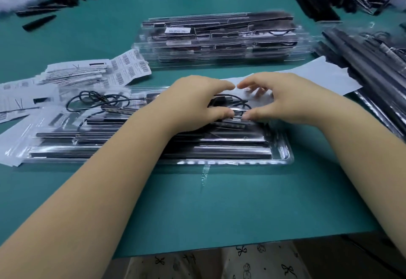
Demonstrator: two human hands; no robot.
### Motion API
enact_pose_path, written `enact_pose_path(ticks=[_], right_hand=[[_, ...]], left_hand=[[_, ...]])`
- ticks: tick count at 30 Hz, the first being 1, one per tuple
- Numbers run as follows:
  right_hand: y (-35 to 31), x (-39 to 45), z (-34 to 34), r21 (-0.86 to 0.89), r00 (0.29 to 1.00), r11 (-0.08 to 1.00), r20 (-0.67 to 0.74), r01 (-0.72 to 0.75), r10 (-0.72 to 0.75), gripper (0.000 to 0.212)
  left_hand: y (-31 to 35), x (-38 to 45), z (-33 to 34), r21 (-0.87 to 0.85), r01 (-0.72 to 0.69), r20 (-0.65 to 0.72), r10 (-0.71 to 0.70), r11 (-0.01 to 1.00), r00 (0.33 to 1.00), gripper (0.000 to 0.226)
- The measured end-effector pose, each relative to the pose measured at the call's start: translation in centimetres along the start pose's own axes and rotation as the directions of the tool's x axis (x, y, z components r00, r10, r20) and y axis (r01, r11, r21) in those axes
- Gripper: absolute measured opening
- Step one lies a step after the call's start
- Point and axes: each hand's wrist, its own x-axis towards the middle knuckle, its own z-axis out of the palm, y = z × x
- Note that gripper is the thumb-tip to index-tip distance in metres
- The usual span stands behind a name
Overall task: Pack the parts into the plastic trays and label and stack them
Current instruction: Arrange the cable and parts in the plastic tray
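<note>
The clear tray [283, 153] of black strips sits at table centre. Both hands curl over it, left hand [197, 105] and right hand [283, 100] pinching a black cable [228, 100]. Finished stack [219, 39] at twelve o'clock; labels [123, 69] at ten

Head camera looks forward and down, close.

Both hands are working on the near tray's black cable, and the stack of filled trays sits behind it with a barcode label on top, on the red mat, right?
Not quite: the mat is green, not red, as the head view shows. The rest holds: left hand and right hand at the black cable on the near tray, labelled stack of filled trays behind.
</note>
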Motion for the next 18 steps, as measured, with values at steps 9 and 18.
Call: enact_pose_path(ticks=[9, 18], right_hand=[[-0.2, 0.6, 0.2, -0.006, 0.996, 1.0, 0.085, -0.011, 0.012, 0.068], [0.6, -0.5, 0.3, 0.101, 0.992, 0.987, -0.022, 0.122, -0.12, 0.067]], left_hand=[[-0.3, -0.5, 0.0, -0.029, 0.087, -0.021, -0.088, 0.996, 0.996, 0.059], [-5.2, -3.3, -3.4, -0.056, 0.382, -0.021, -0.384, 0.922, 0.923, 0.038]])
